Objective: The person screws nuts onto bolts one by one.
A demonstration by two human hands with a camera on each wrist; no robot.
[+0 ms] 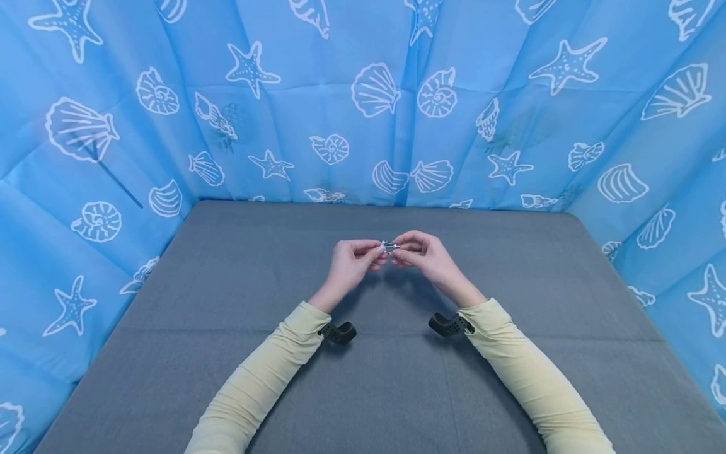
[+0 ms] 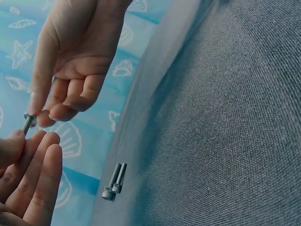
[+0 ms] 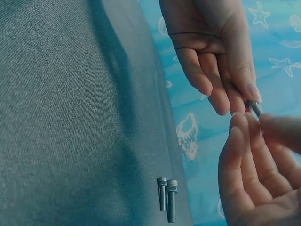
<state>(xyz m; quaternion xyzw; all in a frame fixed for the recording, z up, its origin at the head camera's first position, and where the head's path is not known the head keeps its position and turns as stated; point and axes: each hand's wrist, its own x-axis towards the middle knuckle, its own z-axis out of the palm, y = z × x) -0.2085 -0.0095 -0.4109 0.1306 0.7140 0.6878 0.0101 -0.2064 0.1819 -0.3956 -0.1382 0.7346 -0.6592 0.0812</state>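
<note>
My left hand (image 1: 353, 261) and right hand (image 1: 425, 255) meet fingertip to fingertip above the table. Between them is a small metal bolt (image 2: 28, 123), pinched from both ends by thumb and fingers. The fingertips cover parts of it, and I cannot tell whether a nut is on it. In the left wrist view my left hand (image 2: 30, 181) is at lower left and my right hand (image 2: 80, 61) reaches in from above. The right wrist view shows the bolt (image 3: 255, 108) with my right hand (image 3: 263, 165) below and my left hand (image 3: 214, 47) above.
Two more metal bolts (image 3: 171, 200) lie side by side on the grey cloth-covered table (image 1: 317, 391), one larger than the other. A blue curtain (image 1: 329, 113) with white shells and starfish surrounds the table's back and sides. Black wrist straps (image 1: 338, 333) hang at both cuffs.
</note>
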